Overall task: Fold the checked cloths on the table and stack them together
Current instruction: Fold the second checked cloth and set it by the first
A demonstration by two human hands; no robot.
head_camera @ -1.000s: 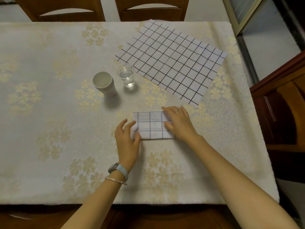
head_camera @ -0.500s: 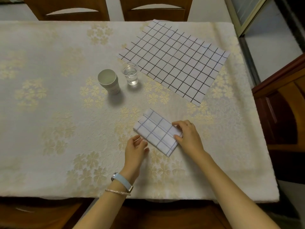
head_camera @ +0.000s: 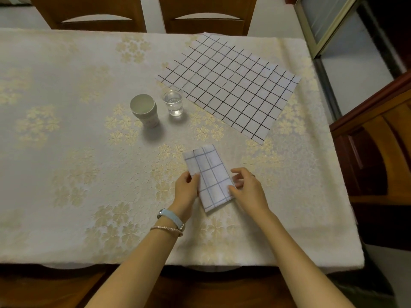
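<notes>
Left grip (head_camera: 186,189) and right grip (head_camera: 247,190) pinch opposite edges of the folded checked cloth (head_camera: 211,174), lower centre of frame

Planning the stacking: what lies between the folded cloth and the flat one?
Only bare tablecloth lies between the folded cloth and the flat cloth, as the head view shows; the glass stands left of that stretch.

The folded cloth (head_camera: 209,174) lies before the spread cloth (head_camera: 231,90), cup (head_camera: 144,111) and glass (head_camera: 173,103) leftward
</notes>
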